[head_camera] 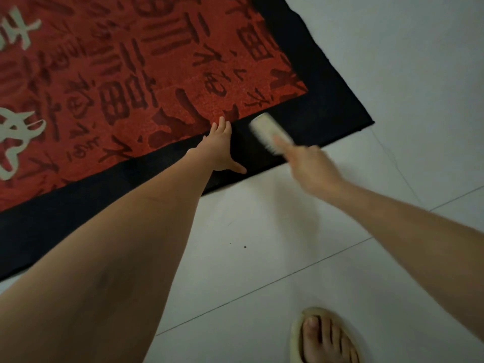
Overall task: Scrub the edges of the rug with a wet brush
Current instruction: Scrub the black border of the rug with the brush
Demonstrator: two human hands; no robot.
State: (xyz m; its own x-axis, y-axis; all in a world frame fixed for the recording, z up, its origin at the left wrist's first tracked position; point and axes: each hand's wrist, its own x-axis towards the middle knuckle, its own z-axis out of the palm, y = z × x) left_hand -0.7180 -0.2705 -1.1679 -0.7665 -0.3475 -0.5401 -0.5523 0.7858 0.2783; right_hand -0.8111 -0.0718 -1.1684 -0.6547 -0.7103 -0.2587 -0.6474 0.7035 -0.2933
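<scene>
Rug [136,82] edge is where the action is: a red field with dark characters, framed by a black border [309,74], lying flat on the pale tiled floor [275,258] with its near corner pointing right. The left hand [220,148] is spread flat, palm down, right on the border strip, fingers reaching onto the red and thumb out toward the floor side. That grip is released, holding nothing; it reads as a weight, pinning the fabric so the rug cannot creep or bunch under the scrubbing.

Just beside it, toward the corner, the right hand [311,166] has its grip clenched on the handle of the pale brush [269,133]. The brush head sits down on the black border, bristles facing the fabric, angled along the strip rather than across it, which suits working the edge lengthwise. Hand and brush are smeared with blur, so a stroke looks to be in full swing. Whether the bristles are wet cannot be told from here.

Down at the bottom, a foot in a pale slipper [324,336] stands on the tiles, well clear of the rug, which puts the person leaning in from the floor side.

My read: this stretch next to the corner is the step in hand, with the long border running off to the left and the far side yet to be judged.
</scene>
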